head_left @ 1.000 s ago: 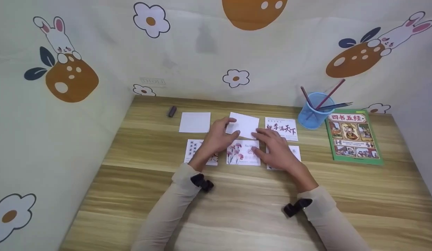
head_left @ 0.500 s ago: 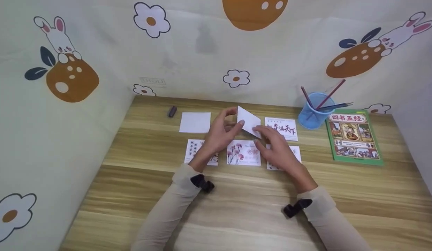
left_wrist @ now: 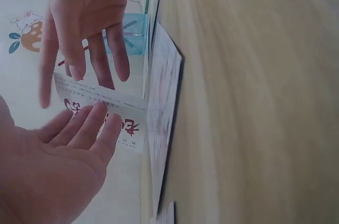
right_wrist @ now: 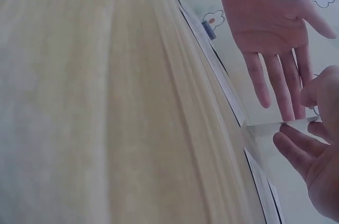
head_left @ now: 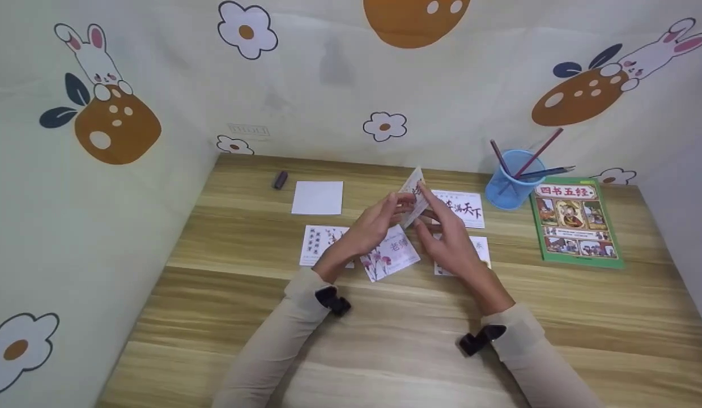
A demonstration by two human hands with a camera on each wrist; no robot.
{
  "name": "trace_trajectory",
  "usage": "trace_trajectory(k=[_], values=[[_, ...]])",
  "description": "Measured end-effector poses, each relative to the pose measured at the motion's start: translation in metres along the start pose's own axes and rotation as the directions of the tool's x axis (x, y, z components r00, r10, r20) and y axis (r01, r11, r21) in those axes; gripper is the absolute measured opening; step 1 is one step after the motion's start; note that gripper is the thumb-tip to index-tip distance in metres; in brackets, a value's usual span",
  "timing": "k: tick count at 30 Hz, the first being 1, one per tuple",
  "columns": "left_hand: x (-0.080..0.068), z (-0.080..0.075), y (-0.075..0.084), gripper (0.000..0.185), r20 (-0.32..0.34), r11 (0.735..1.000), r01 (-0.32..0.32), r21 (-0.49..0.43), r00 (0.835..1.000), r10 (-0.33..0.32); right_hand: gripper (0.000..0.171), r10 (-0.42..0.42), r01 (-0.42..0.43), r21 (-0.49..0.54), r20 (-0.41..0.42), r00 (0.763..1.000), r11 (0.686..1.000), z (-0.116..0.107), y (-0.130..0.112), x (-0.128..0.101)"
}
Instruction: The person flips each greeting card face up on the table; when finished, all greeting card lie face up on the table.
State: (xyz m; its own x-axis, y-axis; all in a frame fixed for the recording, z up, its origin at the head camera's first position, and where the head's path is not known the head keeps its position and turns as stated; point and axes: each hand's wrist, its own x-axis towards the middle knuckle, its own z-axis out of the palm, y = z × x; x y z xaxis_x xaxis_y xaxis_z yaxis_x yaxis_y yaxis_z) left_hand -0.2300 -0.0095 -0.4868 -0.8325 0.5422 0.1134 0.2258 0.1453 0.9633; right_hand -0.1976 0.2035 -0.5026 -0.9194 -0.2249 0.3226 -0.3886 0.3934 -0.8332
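A small printed card (head_left: 414, 192) stands nearly on edge above the wooden desk (head_left: 384, 340), lifted between both hands. My right hand (head_left: 446, 232) pinches it between thumb and fingers. My left hand (head_left: 378, 222) lays straight fingers against its printed face. In the left wrist view the card (left_wrist: 127, 123) shows red characters under my left fingers (left_wrist: 87, 128). The right wrist view catches the card (right_wrist: 275, 125) edge-on, with the left hand (right_wrist: 270, 28) flat-palmed beyond it. Below the hands a flower card (head_left: 387, 256) lies skewed.
More cards lie in two rows: a blank white one (head_left: 317, 197), a calligraphy card (head_left: 464, 208), one at lower left (head_left: 315, 245), one (head_left: 481, 248) partly under my right wrist. A blue pencil cup (head_left: 512, 180), a green book (head_left: 574, 222) and a small dark object (head_left: 280, 179) sit behind.
The card has come up off the desk, turned from its blank side to near upright and shifted right. The flower card beneath has been knocked askew.
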Motion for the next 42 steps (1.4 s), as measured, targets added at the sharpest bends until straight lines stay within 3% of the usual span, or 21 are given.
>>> trace_trajectory(k=[2,3,6,8,10,12,18,21,24,26,28,30,33,37,40,42], values=[[-0.001,-0.001,-0.001,0.049,0.016,0.989,-0.016,0.144,1.0,0.014,0.073,0.004,-0.004,-0.014,-0.013,1.0,1.0,0.0,0.001,-0.001],[-0.002,-0.002,-0.002,0.043,0.024,0.972,-0.016,0.235,1.0,0.01,0.072,0.008,-0.008,-0.015,-0.021,1.0,1.0,-0.001,0.001,-0.001],[-0.006,-0.003,-0.003,0.041,0.077,0.875,-0.012,0.484,0.997,-0.029,0.071,0.028,-0.029,-0.026,-0.048,0.998,0.999,-0.001,0.003,-0.001],[-0.009,-0.003,-0.002,0.046,0.12,0.802,-0.008,0.597,0.99,-0.079,0.073,0.045,-0.047,-0.043,-0.061,0.997,0.998,-0.002,0.003,-0.001],[-0.011,-0.002,0.0,0.047,0.168,0.756,-0.024,0.654,0.979,-0.114,0.074,0.055,-0.06,-0.075,-0.065,0.996,0.995,-0.002,0.003,0.0],[-0.013,-0.001,0.003,0.045,0.219,0.728,-0.056,0.683,0.967,-0.132,0.074,0.067,-0.074,-0.13,-0.057,0.996,0.989,-0.003,0.003,0.0],[-0.018,0.001,0.009,0.042,0.332,0.701,-0.152,0.697,0.934,-0.128,0.066,0.129,-0.123,-0.273,0.004,0.992,0.954,-0.004,0.005,0.001],[-0.021,0.004,0.012,0.046,0.303,0.665,-0.142,0.733,0.944,-0.132,0.066,0.157,-0.146,-0.299,0.014,0.988,0.943,-0.004,0.005,0.001],[-0.026,0.009,0.02,0.055,0.188,0.577,-0.056,0.815,0.967,-0.173,0.066,0.169,-0.159,-0.308,0.004,0.986,0.938,-0.004,0.005,0.001],[-0.03,0.012,0.027,0.058,0.126,0.519,0.001,0.855,0.969,-0.21,0.065,0.162,-0.156,-0.314,-0.005,0.987,0.937,-0.004,0.005,0.001],[-0.032,0.015,0.033,0.055,0.109,0.497,0.019,0.867,0.968,-0.226,0.065,0.155,-0.151,-0.32,-0.012,0.988,0.935,-0.004,0.005,0.002],[-0.033,0.016,0.036,0.049,0.143,0.515,-0.006,0.857,0.963,-0.228,0.065,0.149,-0.145,-0.33,-0.014,0.989,0.933,-0.003,0.005,0.002],[-0.032,0.016,0.037,0.051,0.245,0.606,-0.068,0.793,0.946,-0.213,0.066,0.152,-0.146,-0.34,-0.009,0.988,0.929,-0.004,0.005,0.002],[-0.027,0.015,0.03,0.057,0.411,0.719,-0.161,0.676,0.892,-0.186,0.066,0.167,-0.157,-0.348,-0.003,0.986,0.924,-0.005,0.006,0.001],[-0.024,0.016,0.024,0.061,0.504,0.767,-0.213,0.605,0.849,-0.161,0.067,0.174,-0.162,-0.348,0.005,0.985,0.923,-0.006,0.006,0.001],[-0.023,0.016,0.021,0.063,0.538,0.792,-0.227,0.566,0.83,-0.147,0.067,0.173,-0.158,-0.347,0.012,0.985,0.924,-0.006,0.007,0.001]])
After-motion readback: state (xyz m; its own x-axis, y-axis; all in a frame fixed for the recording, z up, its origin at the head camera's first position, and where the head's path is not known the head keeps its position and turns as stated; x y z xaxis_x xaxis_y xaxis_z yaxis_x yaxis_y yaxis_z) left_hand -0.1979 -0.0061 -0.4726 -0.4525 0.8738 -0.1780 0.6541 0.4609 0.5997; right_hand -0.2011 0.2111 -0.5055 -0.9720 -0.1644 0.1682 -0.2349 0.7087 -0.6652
